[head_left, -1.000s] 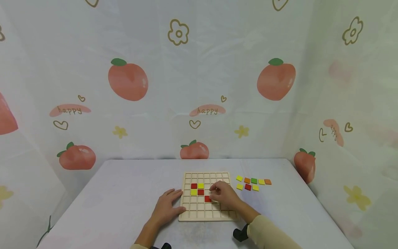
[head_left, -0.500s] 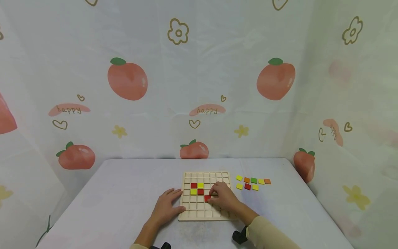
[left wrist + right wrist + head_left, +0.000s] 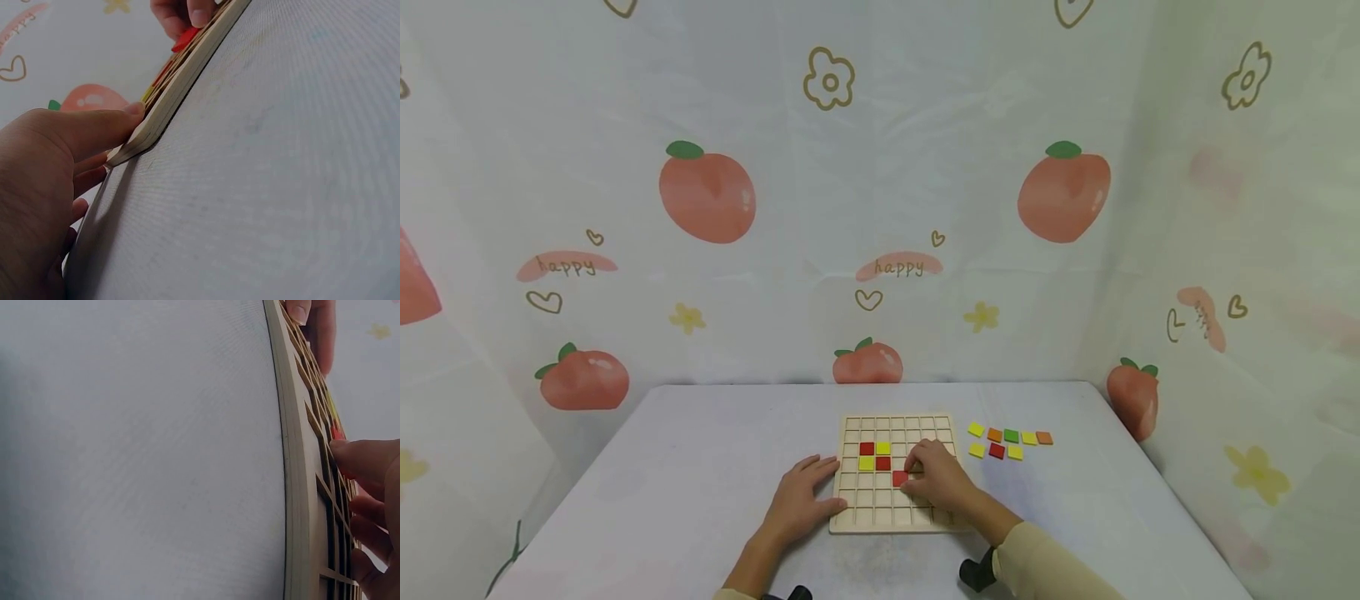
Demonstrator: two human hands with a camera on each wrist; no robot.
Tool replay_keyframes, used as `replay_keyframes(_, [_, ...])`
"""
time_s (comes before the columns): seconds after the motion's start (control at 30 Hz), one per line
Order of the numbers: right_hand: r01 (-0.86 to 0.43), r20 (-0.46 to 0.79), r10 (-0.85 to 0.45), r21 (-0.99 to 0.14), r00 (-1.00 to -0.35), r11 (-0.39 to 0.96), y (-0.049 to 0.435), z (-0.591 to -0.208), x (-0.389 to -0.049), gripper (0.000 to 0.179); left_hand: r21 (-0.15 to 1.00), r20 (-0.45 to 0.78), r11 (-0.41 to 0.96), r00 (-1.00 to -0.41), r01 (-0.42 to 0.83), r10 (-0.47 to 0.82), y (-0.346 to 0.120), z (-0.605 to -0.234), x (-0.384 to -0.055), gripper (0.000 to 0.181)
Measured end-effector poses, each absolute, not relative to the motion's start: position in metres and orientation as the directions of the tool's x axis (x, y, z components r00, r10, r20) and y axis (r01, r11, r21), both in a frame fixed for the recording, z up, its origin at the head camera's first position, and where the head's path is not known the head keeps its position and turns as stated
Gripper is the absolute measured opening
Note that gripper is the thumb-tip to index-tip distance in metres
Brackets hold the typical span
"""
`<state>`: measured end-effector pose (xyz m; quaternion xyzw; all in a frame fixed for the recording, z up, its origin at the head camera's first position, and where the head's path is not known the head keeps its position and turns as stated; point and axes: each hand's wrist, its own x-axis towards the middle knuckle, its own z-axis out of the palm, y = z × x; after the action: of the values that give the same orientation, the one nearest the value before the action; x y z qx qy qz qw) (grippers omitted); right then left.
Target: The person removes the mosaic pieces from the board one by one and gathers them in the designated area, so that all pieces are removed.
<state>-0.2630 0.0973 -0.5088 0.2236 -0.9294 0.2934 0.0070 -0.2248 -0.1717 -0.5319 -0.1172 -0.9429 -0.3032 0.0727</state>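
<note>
One red tile [image 3: 899, 478] pinched over a wooden board [image 3: 883, 517]

The right hand [image 3: 942, 477] has the red tile between thumb and forefinger, the gap between them no wider than the tile. It is at a square of the board, just below and to the right of four tiles already lying there. From the left wrist the tile looks tipped up, but the view is low and partly hidden, so whether any edge sits in the square is hard to say.

Those four make a block: upper red piece [image 3: 867, 448] beside upper yellow piece [image 3: 883, 448], then lower yellow piece [image 3: 867, 463] beside lower red piece [image 3: 883, 463].

The left hand [image 3: 800, 502] is spread and relaxed, grasping nothing, with its thumb on the board's near left edge and its fingertips against the left side.

Eight loose tiles lie in two rows on the table [image 3: 700, 483], to the right of the board. The far row has a yellow, an orange, a green [image 3: 1011, 436], a yellow and an orange; the near row has a yellow, a red [image 3: 996, 451] and a yellow. Behind stands a pale curtain [image 3: 887, 167] printed with peaches.
</note>
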Motion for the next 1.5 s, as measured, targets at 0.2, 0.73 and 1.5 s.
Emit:
replay_keyframes(0.2, [-0.384,0.114,-0.394,-0.576,-0.912,0.722,0.094,-0.506,-0.26,0.024,0.551,0.209,0.791,-0.962,0.265,0.177,-0.171,-0.531,-0.224,0.066])
replay_keyframes(0.73, [-0.412,0.159,-0.403,-0.603,-0.901,0.683,0.09,-0.505,-0.254,0.019,0.546,0.214,0.798,-0.963,0.257,0.163,-0.169,-0.529,-0.222,0.065])
replay_keyframes(1.5, [-0.379,0.148,-0.387,-0.672,-0.91,0.636,0.094,-0.504,-0.252,0.012,0.542,0.218,0.799,-0.962,0.26,0.165,-0.169,-0.53,-0.223,0.065])
